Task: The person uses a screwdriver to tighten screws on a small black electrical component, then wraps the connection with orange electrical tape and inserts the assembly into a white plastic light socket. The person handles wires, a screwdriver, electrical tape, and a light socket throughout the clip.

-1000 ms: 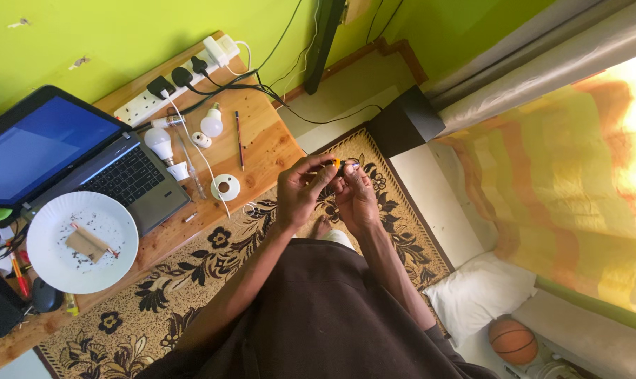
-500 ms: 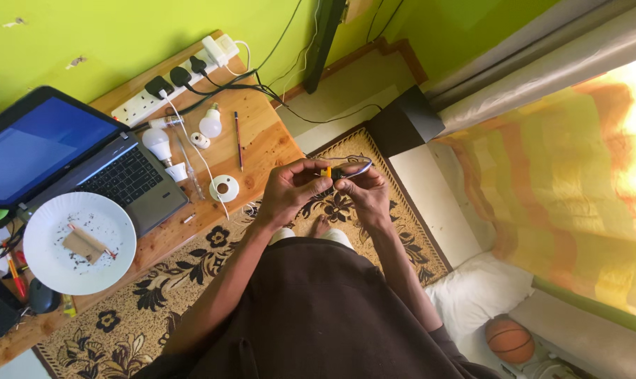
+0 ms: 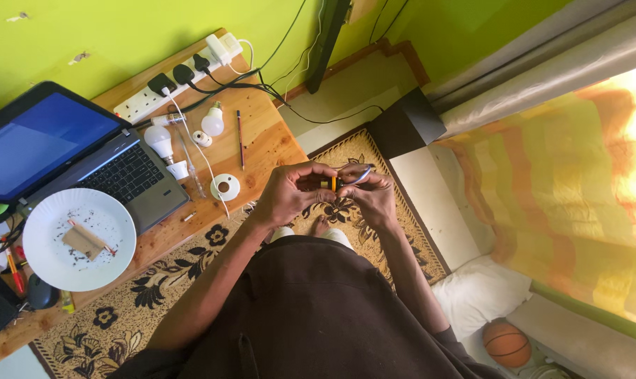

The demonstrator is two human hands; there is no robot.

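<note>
A: What is in the hands?

B: A small tool [image 3: 334, 184] with a yellow and black part and a thin silvery end that sticks out to the right. It is too small to tell its kind. It sits between the two hands, above the rug [image 3: 395, 210], just off the desk [image 3: 262, 144] edge.

A: And the grip?

B: The left hand [image 3: 293, 193] is closed around the yellow and black part, fingers curled over it. The right hand [image 3: 371, 196] pinches the silvery end from the other side. The fingertips of the two hands nearly meet.

A: What is near them?

B: On the desk, a white round cap [image 3: 224, 187] lies nearest the left hand; farther off are two bulbs [image 3: 160, 140], a pencil [image 3: 240, 139], a laptop [image 3: 72, 154] and a plate [image 3: 79, 238].

A: Anything different from half a second ago?

B: Little. The hands hold the same spot over the rug, and the tool looks more level. A second ago they were raised closer together, with the tool hidden between the fingers.
</note>
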